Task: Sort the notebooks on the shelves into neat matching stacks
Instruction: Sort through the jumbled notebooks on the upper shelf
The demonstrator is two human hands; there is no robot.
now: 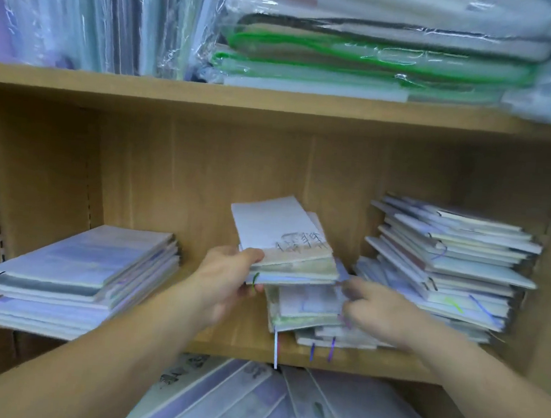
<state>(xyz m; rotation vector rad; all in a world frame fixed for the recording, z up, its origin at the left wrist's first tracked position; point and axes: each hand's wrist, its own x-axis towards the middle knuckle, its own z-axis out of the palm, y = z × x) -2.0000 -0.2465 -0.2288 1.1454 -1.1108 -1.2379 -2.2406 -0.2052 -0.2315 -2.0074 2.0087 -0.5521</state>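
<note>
Well, the left hand (pixel 228 278) has its thumb across the top of a small bundle of notebooks (pixel 284 243) and its fingers curled beneath. It is clamped on the bundle's near corner and holds it tilted just above the middle pile (pixel 305 308). The right hand (pixel 375 311) is at that pile's right edge, but it is blurred, and I cannot tell whether its fingers pinch a cover or only touch it.

These look like light, thin books with soft covers that bend. A few held by one corner will likely sag and fan apart, and any glossy covers would slide over each other. I would grip across the spine side with a second hand under the far edge, and square the bundle before setting it down. Ribbon markers (pixel 276 349) hang over the front of the shelf board (pixel 228 348) and could snag when a book is pulled out.

The left stack (pixel 82 265) lies fairly flat. The right stack (pixel 445 267) is tall and ragged, with corners jutting toward the middle pile and nearly touching it, so a nudge there might start a slide. The open room is the bare board between the left stack and the middle pile. There is good height under the upper shelf (pixel 244 97), which carries wrapped folders (pixel 381 51).
</note>
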